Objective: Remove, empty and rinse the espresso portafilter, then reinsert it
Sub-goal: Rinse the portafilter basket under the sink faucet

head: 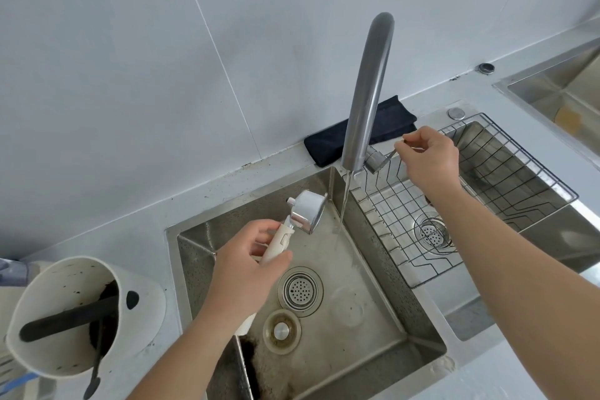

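Two hands at work over the sink: left hand with grip closed around the portafilter handle, metal head tilted just beside the thin stream, likely waiting to rinse; right hand pinching the tap lever, apparently setting the flow. Dark grounds in the white bin on the bench suggest emptying done.

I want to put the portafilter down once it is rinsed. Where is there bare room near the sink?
Bare counter runs behind the left basin, between the wall and the dark cloth, and from the right basin's wire rack to the far sink. Crowded: the knock box front left, strainer and plug on the basin floor.
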Demonstrator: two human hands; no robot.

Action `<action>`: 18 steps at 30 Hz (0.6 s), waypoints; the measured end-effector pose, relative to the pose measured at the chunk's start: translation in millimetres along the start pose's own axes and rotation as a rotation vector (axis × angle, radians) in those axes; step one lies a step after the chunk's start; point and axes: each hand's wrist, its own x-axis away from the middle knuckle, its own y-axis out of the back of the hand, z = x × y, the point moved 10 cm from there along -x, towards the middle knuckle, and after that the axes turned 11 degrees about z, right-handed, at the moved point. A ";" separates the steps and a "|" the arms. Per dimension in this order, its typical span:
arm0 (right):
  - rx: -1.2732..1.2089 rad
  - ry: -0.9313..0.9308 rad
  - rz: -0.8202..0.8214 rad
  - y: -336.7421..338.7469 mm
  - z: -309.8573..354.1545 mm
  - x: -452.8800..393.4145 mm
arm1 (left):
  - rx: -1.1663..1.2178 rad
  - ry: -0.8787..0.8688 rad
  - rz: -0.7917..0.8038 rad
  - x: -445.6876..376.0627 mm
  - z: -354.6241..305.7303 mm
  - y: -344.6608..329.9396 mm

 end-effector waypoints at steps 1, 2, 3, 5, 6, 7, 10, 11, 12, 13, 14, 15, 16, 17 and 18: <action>-0.005 -0.002 0.000 -0.2 -0.2 0.2 | 0.038 0.024 0.010 -0.5 4.0 -2.1; -0.008 -0.004 0.000 -0.6 -0.6 0.5 | 0.084 0.047 0.016 -0.8 8.0 -4.1; -0.010 -0.003 -0.002 -0.3 -0.7 0.7 | 0.130 0.069 0.018 -0.8 11.2 -5.8; -0.014 -0.004 -0.003 -0.3 -1.3 0.7 | 0.217 0.110 0.030 -0.5 16.9 -10.6; -0.017 -0.006 -0.004 -0.4 -1.6 0.7 | 0.260 0.129 0.042 -0.4 19.4 -13.8; -0.017 -0.006 -0.004 -0.3 -1.7 0.6 | 0.305 0.146 0.055 -0.1 21.8 -17.0; -0.014 -0.007 -0.009 0.4 -1.7 0.4 | 0.438 0.185 0.070 1.3 26.6 -23.6; -0.013 -0.007 -0.008 0.5 -1.5 0.4 | 0.473 0.192 0.071 2.0 26.8 -25.0; -0.013 -0.006 -0.006 0.3 -1.2 0.2 | 0.503 0.195 0.073 2.8 26.4 -26.4; -0.016 -0.006 -0.004 0.0 -0.9 0.1 | 0.526 0.196 0.079 3.4 25.7 -27.9; -0.019 -0.006 -0.006 0.1 -0.8 -0.1 | 0.541 0.195 0.085 4.0 24.9 -29.5; -0.022 -0.005 -0.009 0.2 -0.2 -0.7 | 0.550 0.192 0.091 4.3 23.9 -30.5; -0.025 -0.002 -0.010 0.3 0.5 -1.5 | 0.557 0.189 0.095 4.1 23.2 -31.5; -0.027 0.000 -0.008 0.1 1.5 -2.9 | 0.564 0.188 0.098 4.0 23.0 -32.2; -0.024 0.002 -0.005 -0.6 2.4 -4.1 | 0.568 0.190 0.101 4.0 23.2 -32.8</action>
